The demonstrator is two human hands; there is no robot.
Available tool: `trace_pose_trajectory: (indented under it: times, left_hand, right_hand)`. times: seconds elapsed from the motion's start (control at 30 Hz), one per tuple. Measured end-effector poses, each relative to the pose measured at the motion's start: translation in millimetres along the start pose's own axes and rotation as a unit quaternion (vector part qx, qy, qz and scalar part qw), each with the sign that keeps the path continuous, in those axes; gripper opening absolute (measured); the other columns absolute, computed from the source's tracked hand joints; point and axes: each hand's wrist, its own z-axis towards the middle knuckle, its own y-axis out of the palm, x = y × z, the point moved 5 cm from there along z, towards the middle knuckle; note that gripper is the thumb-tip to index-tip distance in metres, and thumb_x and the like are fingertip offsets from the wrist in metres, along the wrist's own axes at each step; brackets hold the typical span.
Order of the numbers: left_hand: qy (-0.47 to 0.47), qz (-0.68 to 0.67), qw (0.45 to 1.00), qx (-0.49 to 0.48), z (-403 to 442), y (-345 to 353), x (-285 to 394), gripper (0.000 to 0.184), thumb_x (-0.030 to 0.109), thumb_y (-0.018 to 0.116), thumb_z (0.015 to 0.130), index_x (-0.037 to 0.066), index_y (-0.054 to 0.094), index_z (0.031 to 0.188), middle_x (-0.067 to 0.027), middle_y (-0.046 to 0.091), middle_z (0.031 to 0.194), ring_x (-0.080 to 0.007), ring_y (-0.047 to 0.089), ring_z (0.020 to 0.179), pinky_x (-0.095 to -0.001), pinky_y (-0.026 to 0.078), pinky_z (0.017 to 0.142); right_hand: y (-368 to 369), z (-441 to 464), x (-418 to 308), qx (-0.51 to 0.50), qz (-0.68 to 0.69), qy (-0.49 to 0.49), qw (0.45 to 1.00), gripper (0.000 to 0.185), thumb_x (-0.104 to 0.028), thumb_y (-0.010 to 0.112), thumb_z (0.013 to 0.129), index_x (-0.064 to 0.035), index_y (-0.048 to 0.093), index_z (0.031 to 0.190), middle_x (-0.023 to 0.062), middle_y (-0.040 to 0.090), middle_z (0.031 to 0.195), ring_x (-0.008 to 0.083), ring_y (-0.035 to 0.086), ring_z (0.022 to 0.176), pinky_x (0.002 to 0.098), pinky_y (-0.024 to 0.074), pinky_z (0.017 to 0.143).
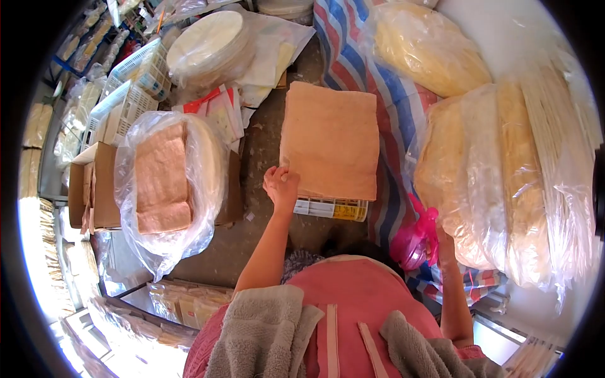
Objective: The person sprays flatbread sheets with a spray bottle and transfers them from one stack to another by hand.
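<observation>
A stack of flat, light-brown sheets (331,142) with a cloth-like or papery surface lies in front of me, on top of a plastic crate (328,209). My left hand (281,187) is at the stack's near left edge, its fingers bent and closed on the edge of a sheet. To the right of the crate, low beside my body, is a bright pink spray bottle (411,244). My right hand (445,247) is closed at the bottle's right side, its fingers mostly hidden behind the pink parts.
Folded brown sheets (162,179) lie on a plastic-wrapped round stack (211,164) at left, beside a cardboard box (94,183). A striped tarp (391,120) runs along the right, under large plastic-wrapped yellowish bundles (485,176). White baskets (120,113) and another round stack (205,41) stand farther back.
</observation>
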Motion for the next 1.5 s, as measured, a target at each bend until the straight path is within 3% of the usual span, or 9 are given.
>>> trace_pose_trajectory:
  times: [0.17, 0.43, 0.63, 0.8, 0.9, 1.0, 1.1, 1.23, 1.5]
  left_hand:
    - [-0.095, -0.179, 0.975, -0.086, -2.4, -1.9, 18.3, 0.021, 0.013, 0.061, 0.074, 0.002, 0.059, 0.091, -0.0100, 0.060, 0.092, -0.0202, 0.057, 0.078, -0.0280, 0.045, 0.073]
    - [-0.263, -0.382, 0.883, -0.077, -1.4, 1.3, 18.3, 0.023, 0.005, 0.059, 0.078, 0.002, 0.056, 0.101, -0.0024, 0.058, 0.087, -0.0105, 0.056, 0.076, -0.0256, 0.047, 0.060]
    - [-0.052, -0.324, 0.942, -0.071, 27.5, -25.9, 57.7, 0.024, 0.002, 0.059, 0.080, 0.001, 0.058, 0.104, -0.0014, 0.061, 0.088, -0.0082, 0.057, 0.077, -0.0217, 0.047, 0.065]
    - [-0.013, -0.544, 0.839, -0.025, 52.1, -161.5, 95.2, 0.038, 0.000, 0.057, 0.082, 0.005, 0.048, 0.119, -0.0061, 0.057, 0.108, -0.0134, 0.057, 0.089, -0.0283, 0.049, 0.075]
    - [-0.068, -0.577, 0.814, -0.018, 34.1, -173.7, 44.3, 0.047, -0.003, 0.057, 0.081, 0.007, 0.043, 0.124, -0.0110, 0.051, 0.117, -0.0205, 0.058, 0.089, -0.0329, 0.052, 0.071]
    - [-0.137, -0.527, 0.834, 0.087, 23.4, -183.1, 2.3, 0.038, -0.005, 0.061, 0.077, 0.002, 0.053, 0.114, -0.0099, 0.061, 0.100, -0.0195, 0.062, 0.083, -0.0336, 0.054, 0.067]
    - [-0.113, -0.478, 0.861, 0.130, 54.2, -244.7, -2.1, 0.027, -0.003, 0.062, 0.078, -0.001, 0.059, 0.104, -0.0096, 0.064, 0.094, -0.0186, 0.063, 0.079, -0.0325, 0.054, 0.065]
    - [0.008, -0.496, 0.852, 0.165, 93.3, -345.3, -46.5, 0.026, -0.003, 0.062, 0.078, -0.002, 0.060, 0.103, -0.0100, 0.064, 0.093, -0.0199, 0.063, 0.081, -0.0319, 0.054, 0.068]
    - [-0.151, -0.543, 0.788, 0.249, 142.1, -432.5, -287.2, 0.043, -0.014, 0.053, 0.077, -0.004, 0.047, 0.118, -0.0134, 0.055, 0.110, -0.0287, 0.059, 0.094, -0.0411, 0.053, 0.081]
  right_hand:
    - [10.1, -18.9, -17.3, -0.039, 0.019, 0.060, 0.997, 0.042, -0.043, 0.048, 0.091, -0.0033, 0.060, 0.086, 0.0035, 0.052, 0.054, 0.0128, 0.048, 0.042, 0.0256, 0.0391, 0.039]
    - [14.1, -27.6, -26.1, -0.037, 0.026, 0.066, 0.997, 0.045, -0.047, 0.048, 0.089, -0.0040, 0.058, 0.079, 0.0046, 0.050, 0.051, 0.0137, 0.047, 0.039, 0.0256, 0.0383, 0.036]
    - [1.5, -5.8, 0.9, -0.009, 0.001, 0.001, 1.000, 0.047, -0.048, 0.048, 0.089, -0.0042, 0.058, 0.078, 0.0046, 0.051, 0.051, 0.0136, 0.047, 0.038, 0.0250, 0.0385, 0.036]
    - [25.3, -31.9, -39.4, -0.039, 0.032, 0.049, 0.998, 0.044, -0.047, 0.049, 0.089, -0.0046, 0.059, 0.082, 0.0039, 0.051, 0.051, 0.0131, 0.048, 0.038, 0.0246, 0.0382, 0.035]
    - [39.8, -34.3, -42.9, 0.003, 0.048, 0.039, 0.998, 0.043, -0.047, 0.049, 0.089, -0.0052, 0.060, 0.082, 0.0034, 0.052, 0.051, 0.0125, 0.048, 0.038, 0.0244, 0.0385, 0.035]
    - [36.7, -16.0, -20.9, -0.096, 0.004, 0.052, 0.994, 0.035, -0.036, 0.052, 0.091, -0.0026, 0.059, 0.101, 0.0065, 0.060, 0.077, 0.0157, 0.057, 0.065, 0.0266, 0.0478, 0.059]
    - [62.3, -25.5, -37.6, -0.068, 0.017, 0.031, 0.997, 0.034, -0.039, 0.052, 0.090, -0.0063, 0.061, 0.085, 0.0005, 0.051, 0.056, 0.0106, 0.045, 0.042, 0.0233, 0.0373, 0.038]
    - [89.2, -35.9, -42.8, -0.093, 0.025, 0.021, 0.995, 0.049, -0.053, 0.047, 0.088, -0.0079, 0.056, 0.072, 0.0032, 0.049, 0.048, 0.0139, 0.047, 0.035, 0.0261, 0.0393, 0.032]
    - [134.2, -78.6, -56.3, -0.103, 0.030, 0.006, 0.994, 0.050, -0.051, 0.046, 0.088, -0.0047, 0.056, 0.075, 0.0058, 0.050, 0.050, 0.0161, 0.048, 0.038, 0.0274, 0.0400, 0.035]
